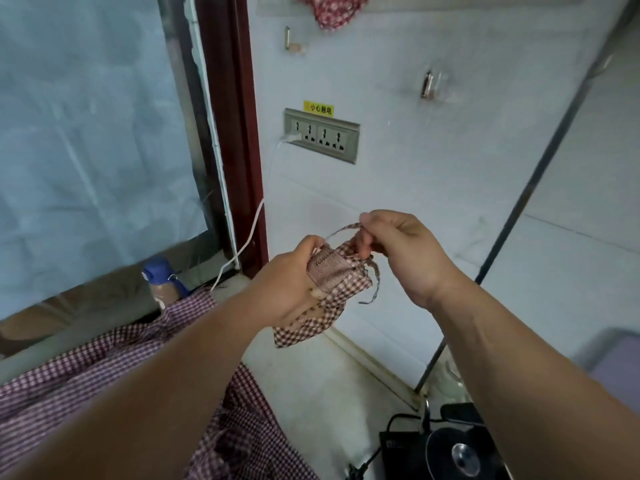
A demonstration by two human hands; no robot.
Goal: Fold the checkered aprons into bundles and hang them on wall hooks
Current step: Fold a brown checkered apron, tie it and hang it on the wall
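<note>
My left hand [289,282] grips a folded brown-and-white checkered apron bundle [325,296] in front of the wall. My right hand [398,251] pinches the bundle's thin tie string [341,230] just above it, pulling a loop up. A loose string end [375,285] dangles to the right of the bundle. Another red checkered apron [332,10] hangs at the top edge of the wall. Two bare metal wall hooks [286,38] [428,85] are fixed below it. More checkered aprons [104,368] lie spread on the surface at lower left.
A grey socket strip [322,135] with a yellow label sits on the wall, a white cable [249,230] plugged in. A dark red frame [242,133] borders a window. A slanted metal rod [540,174] crosses at right. A black device [450,448] lies at the bottom right.
</note>
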